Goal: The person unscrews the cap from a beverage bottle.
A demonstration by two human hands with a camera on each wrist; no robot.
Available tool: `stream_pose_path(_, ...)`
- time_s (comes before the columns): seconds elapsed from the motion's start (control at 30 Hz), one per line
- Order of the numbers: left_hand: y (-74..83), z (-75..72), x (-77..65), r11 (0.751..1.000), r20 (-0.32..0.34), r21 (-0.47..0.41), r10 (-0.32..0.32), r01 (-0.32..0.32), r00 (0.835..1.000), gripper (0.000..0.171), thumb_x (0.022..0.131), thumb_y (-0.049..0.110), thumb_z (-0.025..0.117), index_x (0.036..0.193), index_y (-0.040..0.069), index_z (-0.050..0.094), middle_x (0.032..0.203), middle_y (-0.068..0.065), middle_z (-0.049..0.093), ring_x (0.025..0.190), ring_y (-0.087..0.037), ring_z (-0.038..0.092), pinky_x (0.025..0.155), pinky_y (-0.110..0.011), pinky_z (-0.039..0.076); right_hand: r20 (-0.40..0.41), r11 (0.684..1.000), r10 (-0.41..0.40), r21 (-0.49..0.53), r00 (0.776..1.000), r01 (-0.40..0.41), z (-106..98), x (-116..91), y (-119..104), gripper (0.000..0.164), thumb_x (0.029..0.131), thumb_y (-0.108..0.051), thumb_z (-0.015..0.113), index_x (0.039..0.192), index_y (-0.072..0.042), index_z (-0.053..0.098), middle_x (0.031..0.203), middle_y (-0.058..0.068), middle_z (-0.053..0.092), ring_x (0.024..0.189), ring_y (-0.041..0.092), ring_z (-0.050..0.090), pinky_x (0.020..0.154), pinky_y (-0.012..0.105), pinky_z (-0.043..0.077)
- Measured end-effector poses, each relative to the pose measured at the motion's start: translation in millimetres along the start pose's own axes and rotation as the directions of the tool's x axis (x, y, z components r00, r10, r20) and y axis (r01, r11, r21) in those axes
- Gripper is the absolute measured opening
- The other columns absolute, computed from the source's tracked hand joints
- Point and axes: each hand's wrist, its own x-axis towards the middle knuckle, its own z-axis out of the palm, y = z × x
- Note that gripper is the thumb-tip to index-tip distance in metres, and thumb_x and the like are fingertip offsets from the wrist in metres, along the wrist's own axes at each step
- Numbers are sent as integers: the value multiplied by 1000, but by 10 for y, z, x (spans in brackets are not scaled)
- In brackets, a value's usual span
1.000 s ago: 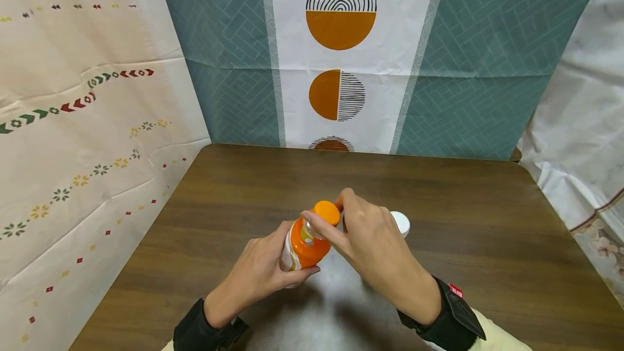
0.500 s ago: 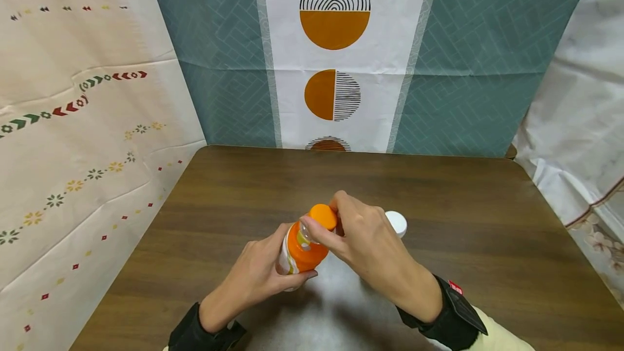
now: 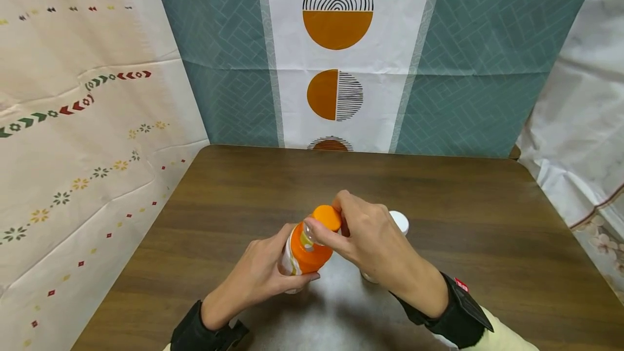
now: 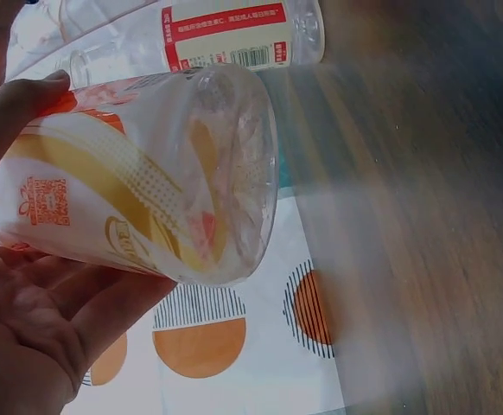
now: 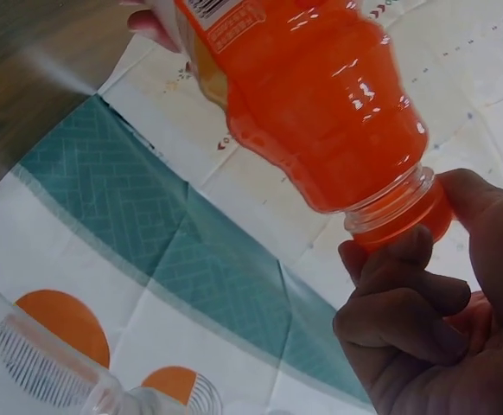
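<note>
My left hand point(image 3: 263, 264) grips a bottle point(image 3: 308, 253) with an orange upper part and a white, gold-striped label. The bottle is tilted above the table, and its clear base point(image 4: 238, 173) faces the left wrist camera. At its neck, the thumb and fingers of my right hand point(image 3: 377, 240) pinch the orange cap point(image 3: 326, 217). The right wrist view shows the cap point(image 5: 407, 218) at the bottle mouth, with clear neck rings beside it. Whether it is loose, I cannot tell.
Behind my right hand stands a second, clear bottle point(image 4: 139, 52) with a red and white label and a white cap point(image 3: 400, 222); the hand hides much of it. The brown wooden table point(image 3: 244, 177) ends at a patterned cloth point(image 3: 234, 69) at the back.
The view shifts slightly, while both hands and the orange bottle stay nearly in place. A bit of the clear bottle's base now shows beneath the right hand.
</note>
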Motion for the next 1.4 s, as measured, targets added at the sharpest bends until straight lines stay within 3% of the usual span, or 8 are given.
stream_pose_path(0.3,25,-18,-23,999,49,-43,-3,6,999,64,77,57,78,125,27,49,93,19,64,74,4,58,65,-19,51,0,993,-105,45,995,105,-44,-10,51,35,91,-33,72,78,-11,49,60,-8,41,50,-4,32,44,8,29)
stream_pose_path(0.73,52,-80,-20,990,108,-121,86,-73,990,60,78,51,80,124,29,49,97,19,66,80,3,62,70,-21,53,30,977,-192,97,981,189,-130,-20,104,36,94,-41,66,79,-13,50,59,-7,40,45,-6,27,44,7,25)
stream_pose_path(0.97,57,-104,-29,979,176,-184,115,-82,978,61,80,50,79,128,30,47,102,16,67,85,2,64,74,-22,55,11,952,-288,114,958,285,-160,-17,118,36,95,-43,62,77,-13,50,61,-8,40,51,-3,32,47,6,27)
stream_pose_path(1.2,82,-115,-32,967,199,-229,162,-115,967,63,81,47,79,131,28,47,106,13,68,87,2,65,76,-22,55,40,926,-345,177,938,333,-183,-21,173,35,97,-42,59,81,-12,52,63,-7,44,54,-1,39,51,6,33)
stream_pose_path(1.4,106,-107,-32,956,242,-275,172,-102,955,68,81,47,79,136,27,44,109,13,68,92,1,66,79,-22,55,52,909,-386,196,921,369,-213,-32,214,33,96,-41,60,85,-11,52,64,-8,44,54,-1,39,51,5,33)
